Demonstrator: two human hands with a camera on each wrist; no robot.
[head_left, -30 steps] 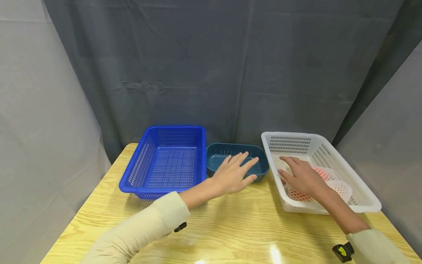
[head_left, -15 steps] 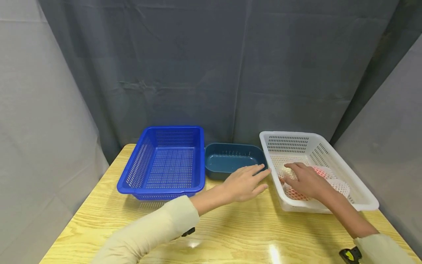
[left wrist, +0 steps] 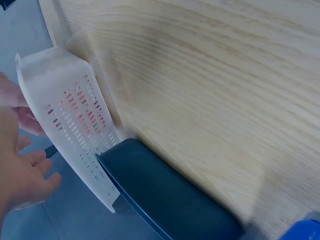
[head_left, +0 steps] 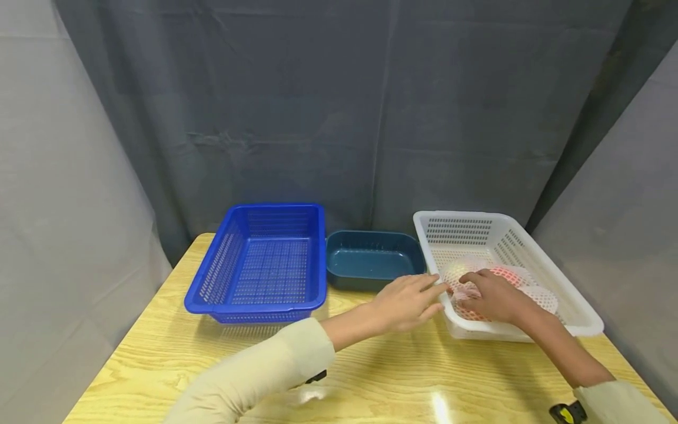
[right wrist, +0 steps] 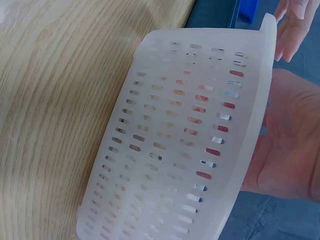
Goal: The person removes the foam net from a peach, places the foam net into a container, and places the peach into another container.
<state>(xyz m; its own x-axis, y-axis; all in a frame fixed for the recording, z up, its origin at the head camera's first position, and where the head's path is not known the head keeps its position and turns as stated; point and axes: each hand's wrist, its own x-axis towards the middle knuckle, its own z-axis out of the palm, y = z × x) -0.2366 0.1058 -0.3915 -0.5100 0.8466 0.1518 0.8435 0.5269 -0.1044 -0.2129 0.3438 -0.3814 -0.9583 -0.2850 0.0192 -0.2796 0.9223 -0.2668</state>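
In the head view, my right hand (head_left: 500,297) reaches into the white basket (head_left: 574,294), its thumb and fingers curled about a round reddish piece in a foam net (head_left: 468,292). A pale yellow netted piece (head_left: 457,272) lies just behind it, and a red netted one (head_left: 505,275) and a white foam net (head_left: 541,298) sit to the right. My left hand (head_left: 408,303) holds nothing; its loosely spread fingertips overlap the basket's left rim. From the right wrist view, the basket's wall (right wrist: 165,135) hides the right fingertips, while red shows through its slots.
A dark teal tub (head_left: 373,282) stands between the white basket and a blue basket (head_left: 275,306) on the left. All three rest on the wooden table (head_left: 371,377), with a grey curtain (head_left: 296,118) close behind them.
My left hand has moved right and lower, from over the teal tub to the white basket's left rim. My right hand has sunk lower among the netted pieces, its fingers closing in.
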